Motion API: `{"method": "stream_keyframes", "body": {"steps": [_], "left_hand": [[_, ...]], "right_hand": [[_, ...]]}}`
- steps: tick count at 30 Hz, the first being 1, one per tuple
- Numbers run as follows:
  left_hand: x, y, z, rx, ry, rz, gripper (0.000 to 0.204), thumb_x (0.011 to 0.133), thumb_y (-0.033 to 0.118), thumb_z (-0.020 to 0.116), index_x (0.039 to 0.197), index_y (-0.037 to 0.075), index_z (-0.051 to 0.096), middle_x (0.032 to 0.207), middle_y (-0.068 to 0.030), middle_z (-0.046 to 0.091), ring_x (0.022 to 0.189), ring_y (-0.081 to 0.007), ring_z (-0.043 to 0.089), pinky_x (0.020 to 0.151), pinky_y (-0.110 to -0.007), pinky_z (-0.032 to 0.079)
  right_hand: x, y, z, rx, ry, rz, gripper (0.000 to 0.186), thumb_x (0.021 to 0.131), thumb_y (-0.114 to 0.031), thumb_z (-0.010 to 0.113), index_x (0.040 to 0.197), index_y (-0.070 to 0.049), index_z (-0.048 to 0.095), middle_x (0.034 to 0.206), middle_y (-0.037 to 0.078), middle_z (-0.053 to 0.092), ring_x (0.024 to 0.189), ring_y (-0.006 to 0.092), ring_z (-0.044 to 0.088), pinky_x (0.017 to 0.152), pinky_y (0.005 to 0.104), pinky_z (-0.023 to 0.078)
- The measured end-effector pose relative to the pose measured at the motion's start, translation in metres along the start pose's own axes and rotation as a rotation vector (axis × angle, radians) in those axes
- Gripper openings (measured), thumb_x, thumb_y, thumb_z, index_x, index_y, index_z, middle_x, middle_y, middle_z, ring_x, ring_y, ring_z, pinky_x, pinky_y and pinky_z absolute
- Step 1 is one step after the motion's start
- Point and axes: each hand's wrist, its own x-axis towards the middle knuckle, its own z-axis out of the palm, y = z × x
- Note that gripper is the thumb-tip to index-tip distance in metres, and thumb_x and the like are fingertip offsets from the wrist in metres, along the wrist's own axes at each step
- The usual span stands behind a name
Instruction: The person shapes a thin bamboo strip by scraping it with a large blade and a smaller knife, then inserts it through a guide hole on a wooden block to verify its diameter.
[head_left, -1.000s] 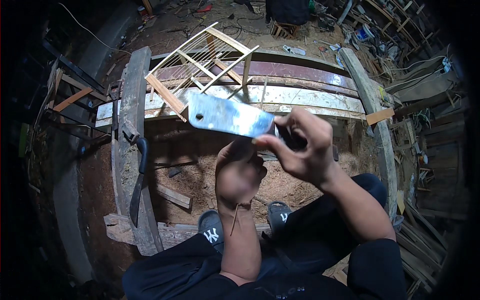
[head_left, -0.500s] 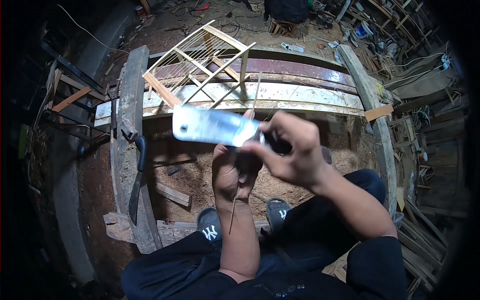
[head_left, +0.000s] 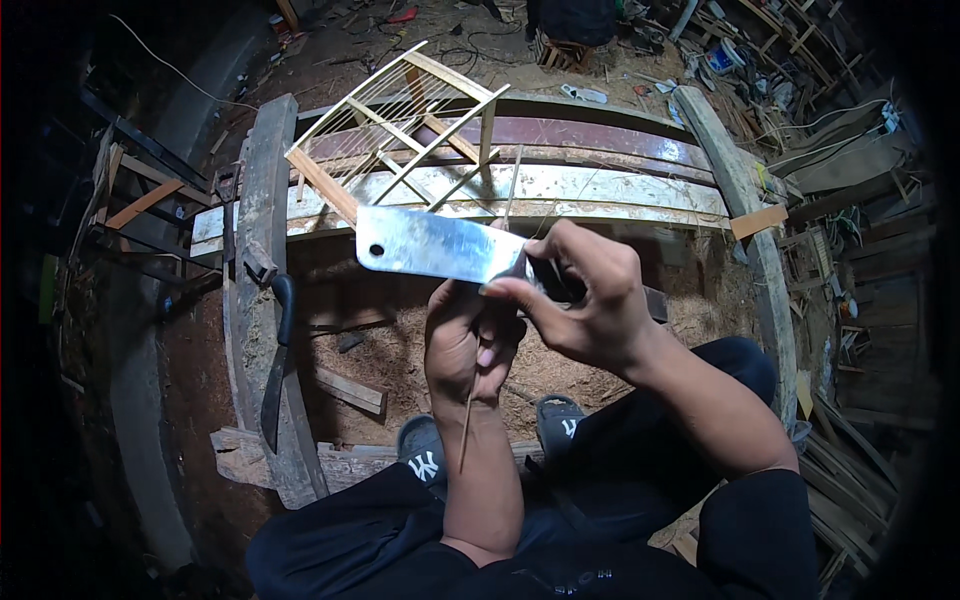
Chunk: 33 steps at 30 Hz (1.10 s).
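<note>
A broad cleaver (head_left: 435, 243) with a shiny rectangular blade and a hole near its far corner is in my right hand (head_left: 595, 295), fingers closed around the dark handle. Its blade points left and lies across the upper part of a thin wooden strip (head_left: 466, 425). My left hand (head_left: 462, 345), palm up under the blade, has its fingers closed on that strip. One end of the strip runs down over my left wrist, the other rises beyond the blade. Whether the cutting edge touches the strip is hidden.
Beyond my hands, a slatted wooden frame (head_left: 450, 76) stands tilted on long planks (head_left: 610, 188). A black-handled curved knife (head_left: 272, 390) rests along the left beam (head_left: 262, 180). Another heavy beam (head_left: 735, 170) lies at the right. Wood shavings and offcuts cover the ground.
The cleaver blade, blurred by motion before, now shows sharply and has shifted slightly to the right. My left hand keeps its hold on the strip almost in place.
</note>
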Motion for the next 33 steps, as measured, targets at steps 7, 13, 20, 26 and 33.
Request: {"method": "stream_keyframes", "body": {"steps": [7,13,20,26,33], "left_hand": [[0.003,-0.001,-0.014,0.111,-0.117,-0.023,0.023,0.108,0.011,0.044,0.12,0.001,0.061,0.058,-0.0016,0.048,0.035,-0.0067,0.037,0.035,-0.019,0.029],[0.004,-0.001,-0.005,0.203,-0.095,-0.017,0.021,0.107,0.008,0.045,0.117,-0.001,0.061,0.057,0.0007,0.042,0.036,-0.0048,0.034,0.034,-0.019,0.028],[0.005,0.006,0.0,0.169,-0.153,-0.032,0.052,0.105,0.002,0.043,0.155,-0.006,0.032,0.053,0.0,0.042,0.035,-0.0038,0.035,0.034,-0.019,0.028],[0.01,0.005,-0.006,0.152,-0.192,-0.058,0.05,0.106,0.004,0.039,0.155,-0.007,0.032,0.053,0.0,0.042,0.033,-0.0043,0.034,0.034,-0.019,0.028],[0.008,0.005,-0.006,0.107,-0.213,-0.05,0.047,0.107,0.004,0.037,0.152,-0.007,0.036,0.053,-0.0003,0.043,0.033,-0.0051,0.035,0.035,-0.019,0.028]], "right_hand": [[0.008,0.005,-0.004,-0.015,0.015,0.012,0.04,0.083,-0.03,0.087,0.077,-0.002,0.059,0.062,0.009,0.061,0.052,0.0165,0.063,0.046,0.0302,0.046],[0.018,0.027,0.0,0.011,0.121,0.055,0.037,0.085,-0.029,0.086,0.077,-0.003,0.061,0.057,0.007,0.06,0.048,0.0129,0.059,0.044,0.0286,0.043],[0.036,0.047,-0.013,0.031,0.228,0.366,0.035,0.089,-0.027,0.083,0.079,-0.001,0.062,0.057,0.0,0.057,0.05,0.004,0.049,0.043,0.0247,0.032],[0.037,0.03,-0.022,0.588,0.249,0.604,0.032,0.1,-0.026,0.071,0.08,-0.004,0.058,0.059,-0.006,0.051,0.049,0.0001,0.041,0.043,0.0211,0.027],[0.027,0.021,-0.015,0.467,0.152,0.384,0.02,0.097,-0.018,0.074,0.09,-0.005,0.06,0.06,-0.009,0.047,0.055,-0.001,0.04,0.049,0.02,0.026]]}}
